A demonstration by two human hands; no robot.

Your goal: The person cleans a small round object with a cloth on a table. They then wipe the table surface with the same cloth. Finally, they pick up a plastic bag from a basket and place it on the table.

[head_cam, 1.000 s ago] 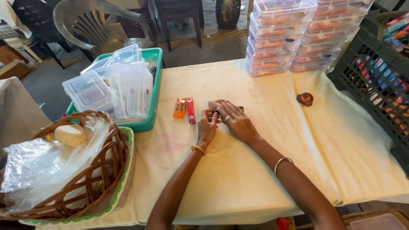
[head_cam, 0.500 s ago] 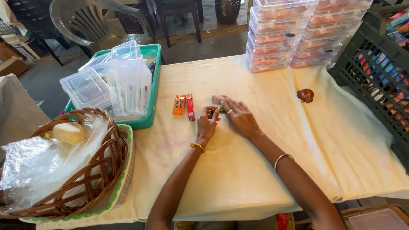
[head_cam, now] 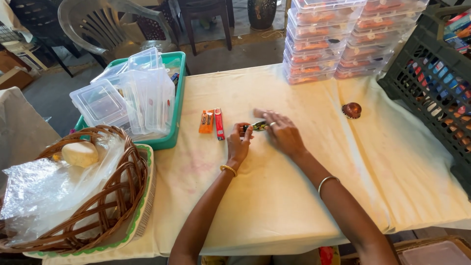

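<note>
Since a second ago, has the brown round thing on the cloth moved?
No. The brown round thing sits at the same spot on the cream cloth, just below the stacked clear containers and left of the black crate.

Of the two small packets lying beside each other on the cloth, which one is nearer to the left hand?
The narrow red packet: it lies right of the wider orange packet, on the side toward the left hand.

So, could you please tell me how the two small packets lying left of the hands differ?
The orange packet is wider and shorter; the red packet is narrow and longer. The orange one lies farther from the left hand, the red one nearer. Both lie flat, side by side, on the cream tablecloth.
</note>
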